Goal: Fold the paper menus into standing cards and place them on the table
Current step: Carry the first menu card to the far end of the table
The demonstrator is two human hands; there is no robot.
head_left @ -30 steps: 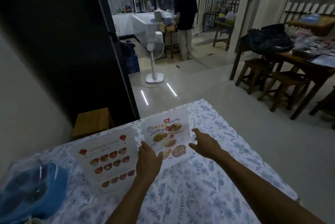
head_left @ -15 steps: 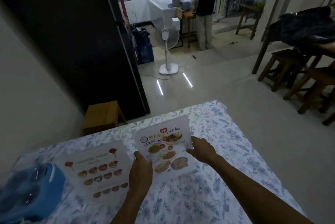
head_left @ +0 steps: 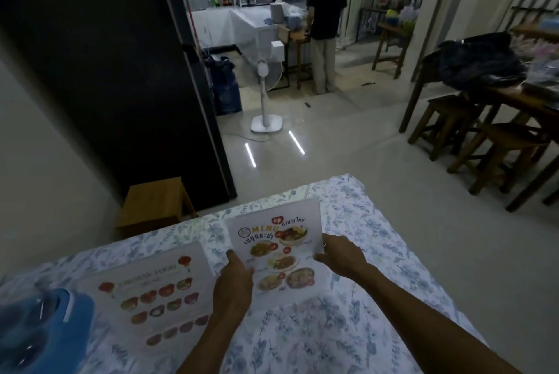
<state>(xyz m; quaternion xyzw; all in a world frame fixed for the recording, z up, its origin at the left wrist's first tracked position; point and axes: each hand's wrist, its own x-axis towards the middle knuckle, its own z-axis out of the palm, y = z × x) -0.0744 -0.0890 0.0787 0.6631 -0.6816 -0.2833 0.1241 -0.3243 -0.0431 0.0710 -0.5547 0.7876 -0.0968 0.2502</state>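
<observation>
A white paper menu (head_left: 279,245) with food photos and orange "MENU" lettering is lifted at its far end above the table with the floral cloth (head_left: 378,252). My left hand (head_left: 232,286) pinches its left edge and my right hand (head_left: 340,257) grips its right edge. The sheet curves, its near part low over the cloth. A second menu (head_left: 157,298), with rows of small red dishes, lies flat on the cloth to the left of my left hand.
A blue plastic object (head_left: 39,328) sits at the table's near left. A wooden stool (head_left: 154,207) stands beyond the far edge by a black wall. Further off are a white floor fan (head_left: 263,95), a standing person (head_left: 325,26), and wooden tables with stools (head_left: 484,137) at the right.
Both hands went from resting at the menu's lower edge to gripping its two sides. The sheet's far end has risen off the cloth. The second menu has stayed flat.
</observation>
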